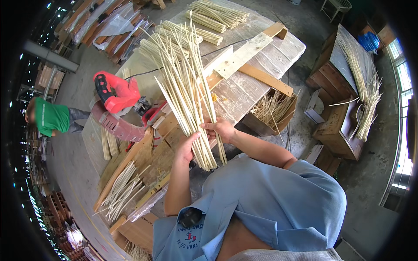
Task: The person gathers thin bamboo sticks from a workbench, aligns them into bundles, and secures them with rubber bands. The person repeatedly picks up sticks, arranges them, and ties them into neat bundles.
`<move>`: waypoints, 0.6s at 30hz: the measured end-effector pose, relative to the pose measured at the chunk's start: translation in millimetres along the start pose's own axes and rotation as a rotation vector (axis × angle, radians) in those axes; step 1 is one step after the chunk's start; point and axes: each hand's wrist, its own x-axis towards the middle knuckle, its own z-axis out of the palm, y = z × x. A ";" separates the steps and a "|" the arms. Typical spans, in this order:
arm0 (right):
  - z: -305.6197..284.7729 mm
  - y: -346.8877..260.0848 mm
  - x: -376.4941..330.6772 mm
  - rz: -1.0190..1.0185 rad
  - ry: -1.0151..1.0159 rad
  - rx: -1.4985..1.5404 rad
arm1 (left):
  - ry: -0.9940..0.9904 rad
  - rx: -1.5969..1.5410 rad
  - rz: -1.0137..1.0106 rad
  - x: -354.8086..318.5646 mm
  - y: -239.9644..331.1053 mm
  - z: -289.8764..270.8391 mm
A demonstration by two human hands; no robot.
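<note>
A loose bundle of long, pale rattan sticks (186,102) stands tilted in front of me, its tips fanning out over the workbench. My left hand (187,148) is closed around the bundle near its lower end. On its right side, my right hand (220,129) grips a few sticks that stand slightly apart from the rest. The lower ends of the sticks hang close to my shirt, past the bench edge. Just left of the bundle is a red power saw (116,92) with a dark handle.
More stick bundles (217,15) lie on the far part of the workbench (278,56), near joined wooden boards (244,54). Short sticks (124,191) lie at the left. A box of offcuts (272,108) stands right. A person in green (52,116) is at far left.
</note>
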 end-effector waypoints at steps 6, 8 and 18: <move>4.7 0.5 1.2 -0.058 0.177 -0.103 | 0.128 0.067 0.073 -7.2 1.8 6.9; 17.1 -1.7 -4.3 -0.059 0.240 -0.096 | 0.164 0.081 0.070 -10.4 1.9 5.7; 10.6 -6.6 -2.4 -0.018 0.069 -0.158 | 0.127 0.090 0.087 -12.7 5.1 15.1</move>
